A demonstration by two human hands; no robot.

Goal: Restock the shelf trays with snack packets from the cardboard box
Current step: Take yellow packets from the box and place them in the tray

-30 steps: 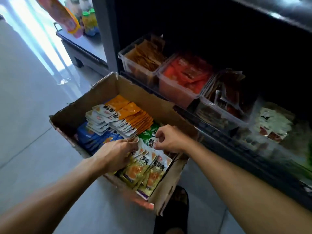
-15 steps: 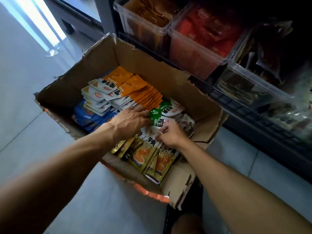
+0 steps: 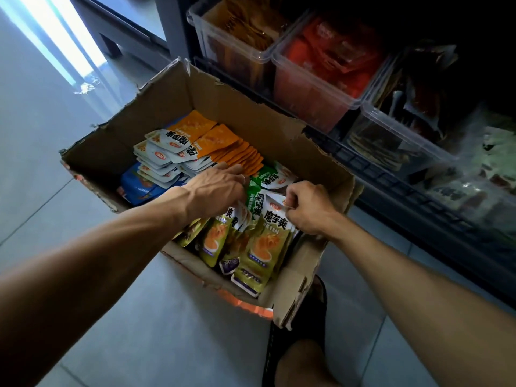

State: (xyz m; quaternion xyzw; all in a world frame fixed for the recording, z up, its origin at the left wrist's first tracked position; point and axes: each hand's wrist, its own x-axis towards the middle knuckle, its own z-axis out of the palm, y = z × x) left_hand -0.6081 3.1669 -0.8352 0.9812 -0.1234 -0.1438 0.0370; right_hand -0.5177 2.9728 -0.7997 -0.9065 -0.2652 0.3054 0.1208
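I see both hands down in the cardboard box [image 3: 178, 88], which sits on the grey tiled floor [image 3: 50, 135] right in front of the shelf. My left hand [image 3: 215, 191] reaches over the middle of the box, fingers bent down among the tops of the olive-green snack packets [image 3: 259, 255]; whether it actually grips any of them I cannot tell, since the fingertips are hidden behind the hand. My right hand [image 3: 307, 208] is close beside it, thumb and fingers pinching the white top edge of one olive-green packet near the box's right wall. The two hands are near each other but not touching.

In the box the olive-green packets stand leaning along the near side. Behind them lie bright green packets [image 3: 268, 177], then a fanned row of orange packets [image 3: 223, 146], and blue packets [image 3: 136, 185] at the left under the orange row's white ends.

On the shelf beyond the box stand clear plastic trays: one with orange-brown packets [image 3: 237, 29], next to it one with red packets [image 3: 329, 60], then one with dark packets [image 3: 396, 129]. Further right the shelf is too dim and blurred to read. A dark sandal [image 3: 304, 311] on a foot shows just below the box's near corner.
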